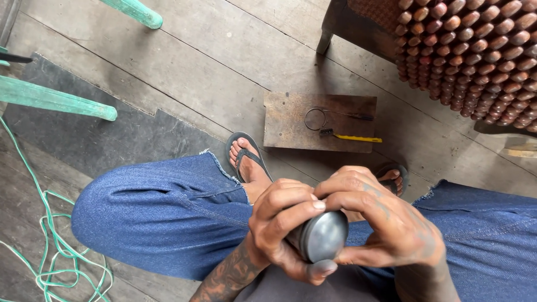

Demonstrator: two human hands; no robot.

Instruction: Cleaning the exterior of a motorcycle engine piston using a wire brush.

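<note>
worn plank floor [212,61] below. above the lap, the left hand [279,223] is wrapped around a dark metal cylinder [321,237], its round end facing the camera; the right hand [380,223] curls over its top edge, fingertips touching it.

A rough home workshop, worked at floor level. The floor [224,61] is bare, worn grey planks with a dark mat [84,140] at 9 o'clock. A small board [291,126] at 12 o'clock carries hand tools: a wire ring [315,118] and a yellow-handled tool [352,137]. Green cord [50,268] lies loose at 8 o'clock, and a bead-covered seat [470,56] stands at 2 o'clock.
</note>
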